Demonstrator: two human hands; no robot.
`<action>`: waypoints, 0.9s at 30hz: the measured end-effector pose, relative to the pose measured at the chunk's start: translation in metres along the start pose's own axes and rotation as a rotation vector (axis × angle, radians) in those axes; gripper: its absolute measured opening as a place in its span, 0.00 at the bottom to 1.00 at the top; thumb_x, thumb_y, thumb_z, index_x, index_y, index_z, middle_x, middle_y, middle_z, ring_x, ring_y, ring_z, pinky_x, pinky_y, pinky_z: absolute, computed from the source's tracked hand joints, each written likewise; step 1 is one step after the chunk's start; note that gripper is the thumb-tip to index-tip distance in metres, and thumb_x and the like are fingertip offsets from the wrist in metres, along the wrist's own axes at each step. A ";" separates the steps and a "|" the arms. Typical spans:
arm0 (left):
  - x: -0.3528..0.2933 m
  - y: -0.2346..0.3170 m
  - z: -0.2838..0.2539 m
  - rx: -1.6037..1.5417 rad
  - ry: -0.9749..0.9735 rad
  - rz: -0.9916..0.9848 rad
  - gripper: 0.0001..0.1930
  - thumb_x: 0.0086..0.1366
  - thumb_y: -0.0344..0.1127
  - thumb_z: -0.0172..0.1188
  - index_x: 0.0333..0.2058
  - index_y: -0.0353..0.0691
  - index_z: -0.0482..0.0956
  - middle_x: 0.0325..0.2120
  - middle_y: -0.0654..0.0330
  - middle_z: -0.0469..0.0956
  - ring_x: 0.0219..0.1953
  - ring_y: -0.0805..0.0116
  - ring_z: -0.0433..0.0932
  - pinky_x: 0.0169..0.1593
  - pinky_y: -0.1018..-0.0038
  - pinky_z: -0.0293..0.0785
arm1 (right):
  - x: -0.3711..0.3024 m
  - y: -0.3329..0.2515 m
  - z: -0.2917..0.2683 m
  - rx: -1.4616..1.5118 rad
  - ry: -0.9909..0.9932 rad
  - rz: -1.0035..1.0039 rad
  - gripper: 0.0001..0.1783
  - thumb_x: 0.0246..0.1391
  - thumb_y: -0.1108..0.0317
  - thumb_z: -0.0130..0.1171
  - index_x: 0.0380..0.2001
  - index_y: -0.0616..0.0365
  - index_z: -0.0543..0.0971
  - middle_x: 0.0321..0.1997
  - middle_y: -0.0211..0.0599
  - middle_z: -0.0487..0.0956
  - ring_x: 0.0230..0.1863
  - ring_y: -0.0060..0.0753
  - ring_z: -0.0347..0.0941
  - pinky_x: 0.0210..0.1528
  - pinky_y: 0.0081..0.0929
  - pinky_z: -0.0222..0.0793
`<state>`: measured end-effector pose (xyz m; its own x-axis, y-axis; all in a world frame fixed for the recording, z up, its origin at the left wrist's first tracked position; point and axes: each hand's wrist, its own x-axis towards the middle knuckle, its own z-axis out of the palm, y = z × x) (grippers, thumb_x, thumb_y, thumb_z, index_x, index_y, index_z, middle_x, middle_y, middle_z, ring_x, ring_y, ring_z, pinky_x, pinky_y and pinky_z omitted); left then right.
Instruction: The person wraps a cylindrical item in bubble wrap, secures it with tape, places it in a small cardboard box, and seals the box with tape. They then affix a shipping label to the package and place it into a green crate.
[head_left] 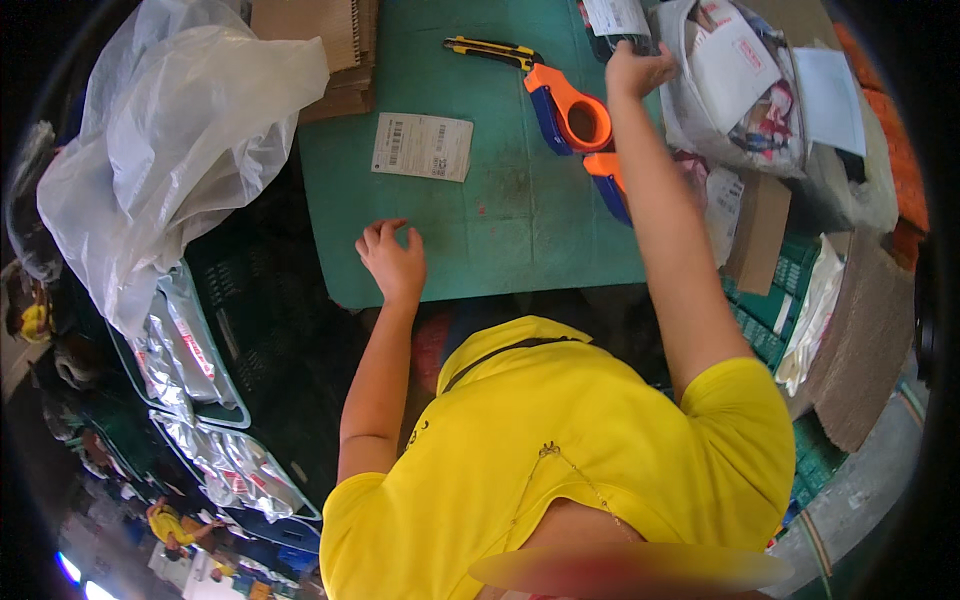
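Observation:
My right hand [638,74] reaches to the far right of the table, its fingers closed on the near end of a dark package with a white label [616,16]. The upper frame edge cuts that package off. Over the table's near left corner hovers my left hand [394,262], holding nothing, its fingers loosely bent and apart. Beyond it a printed label sheet [423,146] lies flat. An orange and blue tape dispenser [566,110] lies left of my right forearm, with a similar one [606,180] partly behind the arm. A yellow and black utility knife [492,50] touches the first dispenser.
The green tabletop [500,255] ends close to my body. Cardboard [310,40] stands at the far left, beside a large clear plastic bag [190,120]. Crates with silvery packages [240,470] stand at left. A stuffed clear bag [735,80] and a cardboard box [762,230] crowd the right.

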<state>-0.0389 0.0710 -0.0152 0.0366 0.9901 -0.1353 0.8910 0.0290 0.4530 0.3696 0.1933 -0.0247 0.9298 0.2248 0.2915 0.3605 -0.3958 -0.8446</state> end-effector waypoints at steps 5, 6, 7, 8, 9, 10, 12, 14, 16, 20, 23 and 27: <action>0.027 0.044 0.029 0.208 -0.069 0.288 0.25 0.65 0.51 0.53 0.60 0.60 0.68 0.64 0.62 0.60 0.66 0.49 0.53 0.65 0.40 0.43 | -0.118 -0.019 -0.007 -0.443 -0.842 -1.021 0.36 0.54 0.56 0.59 0.65 0.45 0.62 0.72 0.33 0.55 0.73 0.48 0.46 0.68 0.65 0.43; 0.034 0.042 0.034 0.235 -0.079 0.316 0.26 0.66 0.53 0.51 0.63 0.63 0.64 0.67 0.65 0.57 0.68 0.51 0.50 0.66 0.37 0.39 | -0.123 -0.017 -0.002 -0.631 -0.878 -0.990 0.35 0.55 0.54 0.58 0.66 0.44 0.62 0.73 0.31 0.53 0.74 0.47 0.44 0.67 0.68 0.40; 0.041 0.034 0.035 0.325 -0.107 0.302 0.26 0.67 0.55 0.49 0.64 0.65 0.62 0.67 0.67 0.56 0.69 0.53 0.49 0.66 0.36 0.36 | -0.128 -0.015 0.003 -0.749 -0.880 -1.018 0.35 0.56 0.52 0.56 0.66 0.44 0.61 0.74 0.29 0.51 0.75 0.47 0.42 0.67 0.71 0.37; 0.048 0.020 0.032 0.371 -0.141 0.308 0.26 0.68 0.56 0.47 0.64 0.68 0.61 0.68 0.69 0.55 0.70 0.55 0.47 0.66 0.35 0.33 | -0.127 -0.012 0.005 -0.947 -0.914 -1.009 0.35 0.57 0.50 0.54 0.67 0.43 0.61 0.75 0.27 0.49 0.75 0.46 0.40 0.66 0.75 0.34; 0.054 0.001 0.027 0.456 -0.170 0.310 0.26 0.69 0.57 0.45 0.65 0.70 0.59 0.69 0.72 0.53 0.71 0.57 0.46 0.67 0.34 0.30 | -0.122 -0.009 0.004 -0.908 -0.884 -1.022 0.35 0.58 0.51 0.54 0.67 0.43 0.61 0.75 0.28 0.49 0.75 0.46 0.40 0.66 0.74 0.34; 0.058 -0.022 0.018 0.440 -0.101 0.414 0.24 0.68 0.49 0.48 0.62 0.64 0.64 0.68 0.71 0.54 0.71 0.59 0.49 0.65 0.30 0.33 | -0.115 -0.008 -0.002 -0.953 -0.886 -1.000 0.35 0.58 0.52 0.54 0.67 0.43 0.61 0.75 0.28 0.49 0.75 0.46 0.41 0.67 0.73 0.35; 0.071 -0.064 0.001 0.555 -0.098 0.554 0.23 0.67 0.42 0.48 0.61 0.64 0.66 0.67 0.69 0.58 0.70 0.57 0.52 0.64 0.29 0.34 | -0.103 -0.010 -0.026 -0.770 -0.884 -0.925 0.33 0.55 0.59 0.57 0.65 0.43 0.64 0.74 0.33 0.52 0.74 0.46 0.45 0.67 0.72 0.36; 0.084 -0.089 -0.012 0.401 -0.088 0.683 0.25 0.63 0.32 0.52 0.59 0.61 0.70 0.65 0.62 0.62 0.68 0.50 0.55 0.63 0.32 0.44 | -0.097 -0.018 -0.067 -0.450 -0.859 -0.874 0.31 0.44 0.67 0.62 0.57 0.48 0.72 0.66 0.41 0.64 0.68 0.49 0.56 0.65 0.65 0.49; 0.093 -0.095 -0.023 0.370 -0.177 0.739 0.29 0.57 0.29 0.55 0.59 0.57 0.71 0.64 0.55 0.62 0.67 0.41 0.55 0.66 0.46 0.52 | -0.100 -0.022 -0.124 -0.167 -0.719 -0.822 0.29 0.44 0.67 0.63 0.53 0.48 0.74 0.63 0.40 0.67 0.66 0.50 0.58 0.64 0.56 0.54; 0.082 -0.059 -0.027 0.531 -0.094 0.501 0.28 0.56 0.32 0.58 0.58 0.55 0.72 0.68 0.60 0.56 0.69 0.44 0.50 0.65 0.33 0.39 | -0.064 -0.003 -0.266 -0.360 -0.376 -0.739 0.27 0.45 0.65 0.65 0.53 0.47 0.74 0.64 0.44 0.65 0.66 0.51 0.58 0.64 0.56 0.53; 0.056 -0.020 -0.015 0.392 0.140 0.617 0.29 0.55 0.32 0.57 0.58 0.54 0.71 0.68 0.58 0.54 0.70 0.44 0.48 0.65 0.36 0.42 | 0.027 0.021 -0.411 -0.662 0.041 -0.727 0.31 0.46 0.60 0.67 0.55 0.50 0.73 0.63 0.52 0.64 0.64 0.53 0.58 0.66 0.54 0.48; 0.009 0.054 0.009 0.170 0.199 0.770 0.30 0.52 0.28 0.59 0.57 0.49 0.71 0.67 0.55 0.56 0.69 0.43 0.49 0.66 0.41 0.46 | 0.173 0.035 -0.639 -1.170 0.670 -0.614 0.38 0.50 0.46 0.60 0.65 0.31 0.62 0.73 0.35 0.54 0.73 0.58 0.43 0.65 0.73 0.37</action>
<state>0.0137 0.0800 -0.0003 0.6006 0.7301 0.3259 0.7056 -0.6757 0.2134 0.5906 -0.3509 0.2834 0.3565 0.3046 0.8833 0.2521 -0.9417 0.2230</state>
